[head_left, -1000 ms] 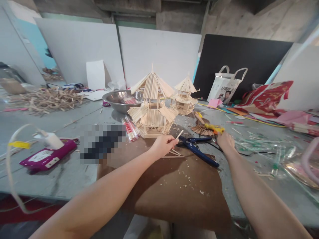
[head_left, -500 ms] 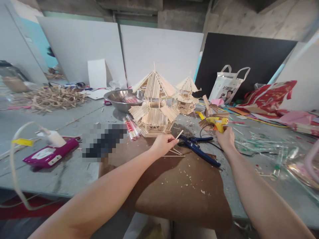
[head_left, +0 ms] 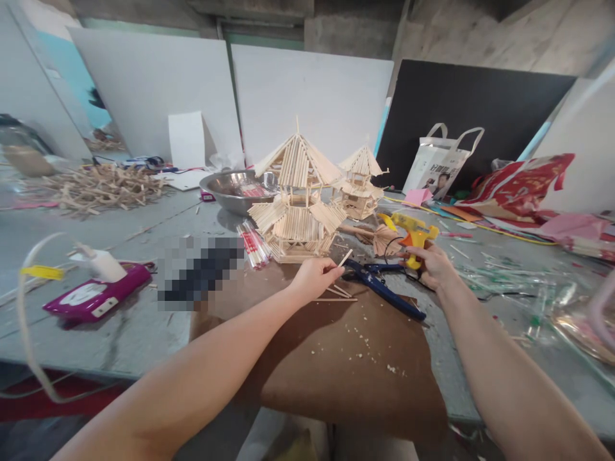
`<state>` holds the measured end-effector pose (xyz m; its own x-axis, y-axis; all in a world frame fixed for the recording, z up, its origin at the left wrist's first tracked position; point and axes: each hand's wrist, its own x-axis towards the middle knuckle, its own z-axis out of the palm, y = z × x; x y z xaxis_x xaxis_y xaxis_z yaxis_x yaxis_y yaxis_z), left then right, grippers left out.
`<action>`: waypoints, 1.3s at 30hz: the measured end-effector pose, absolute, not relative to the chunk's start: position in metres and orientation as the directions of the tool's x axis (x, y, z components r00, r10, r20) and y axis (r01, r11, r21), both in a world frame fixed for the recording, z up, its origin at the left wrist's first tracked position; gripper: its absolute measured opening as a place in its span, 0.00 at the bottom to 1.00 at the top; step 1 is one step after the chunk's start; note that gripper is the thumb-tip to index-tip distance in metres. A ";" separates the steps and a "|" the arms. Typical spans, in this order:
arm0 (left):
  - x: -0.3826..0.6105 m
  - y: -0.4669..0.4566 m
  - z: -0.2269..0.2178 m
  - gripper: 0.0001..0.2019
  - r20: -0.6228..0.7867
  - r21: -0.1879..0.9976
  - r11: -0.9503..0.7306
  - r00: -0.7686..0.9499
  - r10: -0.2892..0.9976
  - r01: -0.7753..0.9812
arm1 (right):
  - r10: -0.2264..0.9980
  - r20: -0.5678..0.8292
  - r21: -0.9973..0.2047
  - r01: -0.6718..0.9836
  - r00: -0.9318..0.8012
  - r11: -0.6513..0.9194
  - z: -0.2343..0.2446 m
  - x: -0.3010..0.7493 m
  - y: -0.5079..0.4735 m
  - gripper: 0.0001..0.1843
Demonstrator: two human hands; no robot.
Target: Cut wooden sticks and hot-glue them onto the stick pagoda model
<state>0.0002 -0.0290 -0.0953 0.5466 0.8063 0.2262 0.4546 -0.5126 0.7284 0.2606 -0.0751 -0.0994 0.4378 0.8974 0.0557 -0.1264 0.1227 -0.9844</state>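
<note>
Between the thumb and fingers of my left hand (head_left: 318,280) is a short wooden stick (head_left: 346,258), its tip pointing up and right. My right hand (head_left: 434,264) is wrapped round the handle of a yellow hot glue gun (head_left: 417,237), nozzle to the left. Just behind my left hand stands a pavilion model of wooden sticks (head_left: 300,224) with a tiered roof. Blue-handled pliers (head_left: 384,288) lie between my hands on a brown sheet (head_left: 355,371). A few loose sticks (head_left: 339,296) rest beneath my left hand.
A smaller stick pavilion (head_left: 360,186) and a metal bowl (head_left: 235,200) stand behind. Wrapped stick packs (head_left: 254,245) lie left of the model. A purple power strip (head_left: 98,294) with a white cable sits at left, a stick pile (head_left: 103,189) beyond it. Plastic wrappers (head_left: 509,275) litter the right.
My right hand has shifted slightly left, and its grip on the glue gun's handle has turned, with the gun now more upright. My left hand and the stick stay almost still.
</note>
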 end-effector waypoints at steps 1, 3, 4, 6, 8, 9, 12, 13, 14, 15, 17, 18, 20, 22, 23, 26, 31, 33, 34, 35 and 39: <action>0.000 -0.029 -0.095 0.16 0.228 0.714 -0.519 0.544 0.808 0.471 | 0.902 0.080 -0.981 -0.129 0.425 0.147 -0.098 0.259 -0.076 0.16; 0.000 -0.028 -0.094 0.16 0.238 0.687 -0.527 0.530 0.814 0.501 | 0.899 0.165 -0.976 -0.061 0.406 0.207 -0.093 0.253 -0.079 0.15; 0.000 -0.028 -0.094 0.16 0.242 0.675 -0.527 0.520 0.819 0.517 | 0.894 0.217 -0.971 -0.006 0.391 0.238 -0.090 0.248 -0.081 0.14; 0.000 -0.027 -0.093 0.16 0.247 0.653 -0.520 0.494 0.834 0.551 | 0.893 0.290 -0.957 0.102 0.343 0.271 -0.083 0.237 -0.084 0.12; 0.000 -0.026 -0.093 0.15 0.252 0.634 -0.511 0.469 0.846 0.581 | 0.909 0.301 -0.949 0.189 0.288 0.254 -0.079 0.224 -0.087 0.12; 0.000 -0.026 -0.094 0.15 0.255 0.626 -0.507 0.459 0.851 0.592 | 0.917 0.299 -0.944 0.227 0.265 0.242 -0.077 0.218 -0.088 0.12; -0.001 -0.024 -0.095 0.14 0.279 0.613 -0.509 0.437 0.855 0.605 | 0.933 0.301 -0.921 0.314 0.197 0.231 -0.075 0.203 -0.091 0.13; -0.001 -0.024 -0.096 0.14 0.291 0.607 -0.513 0.431 0.854 0.607 | 0.942 0.293 -0.915 0.333 0.161 0.228 -0.075 0.200 -0.092 0.14; -0.001 -0.024 -0.096 0.13 0.302 0.602 -0.516 0.424 0.854 0.609 | 0.952 0.279 -0.912 0.346 0.124 0.222 -0.075 0.198 -0.093 0.15; -0.001 -0.024 -0.096 0.13 0.312 0.597 -0.517 0.417 0.854 0.613 | 0.961 0.260 -0.910 0.355 0.088 0.214 -0.075 0.197 -0.094 0.16; -0.001 -0.024 -0.096 0.13 0.322 0.590 -0.516 0.406 0.855 0.621 | 0.972 0.231 -0.908 0.366 0.035 0.203 -0.075 0.197 -0.094 0.17; -0.001 -0.024 -0.096 0.14 0.324 0.587 -0.515 0.401 0.857 0.625 | 0.975 0.223 -0.905 0.375 0.020 0.199 -0.075 0.198 -0.094 0.17; -0.001 -0.024 -0.096 0.14 0.329 0.580 -0.515 0.396 0.857 0.631 | 0.978 0.209 -0.893 0.406 -0.003 0.193 -0.075 0.200 -0.094 0.16; -0.001 -0.025 -0.096 0.13 0.331 0.576 -0.511 0.389 0.860 0.638 | 0.980 0.196 -0.877 0.444 -0.021 0.185 -0.075 0.202 -0.093 0.14; -0.001 -0.025 -0.096 0.13 0.330 0.575 -0.508 0.386 0.861 0.642 | 0.981 0.190 -0.868 0.463 -0.029 0.182 -0.075 0.202 -0.092 0.13; -0.002 -0.025 -0.096 0.13 0.330 0.573 -0.502 0.378 0.865 0.649 | 0.977 0.212 -0.840 0.504 -0.033 0.199 -0.076 0.202 -0.092 0.13; -0.002 -0.025 -0.096 0.14 0.342 0.556 -0.505 0.372 0.863 0.661 | 0.954 0.300 -0.799 0.539 -0.025 0.265 -0.078 0.199 -0.090 0.14; -0.002 -0.025 -0.096 0.14 0.346 0.552 -0.510 0.375 0.860 0.660 | 0.952 0.305 -0.779 0.567 -0.029 0.267 -0.078 0.199 -0.091 0.14; -0.002 -0.025 -0.096 0.14 0.346 0.551 -0.511 0.376 0.859 0.660 | 0.952 0.305 -0.771 0.579 -0.031 0.266 -0.078 0.199 -0.091 0.14; -0.002 -0.025 -0.096 0.14 0.347 0.549 -0.513 0.378 0.858 0.659 | 0.951 0.306 -0.762 0.591 -0.032 0.265 -0.078 0.199 -0.091 0.14; -0.002 -0.025 -0.096 0.13 0.344 0.550 -0.512 0.379 0.859 0.660 | 0.942 0.333 -0.727 0.625 -0.041 0.284 -0.077 0.199 -0.092 0.15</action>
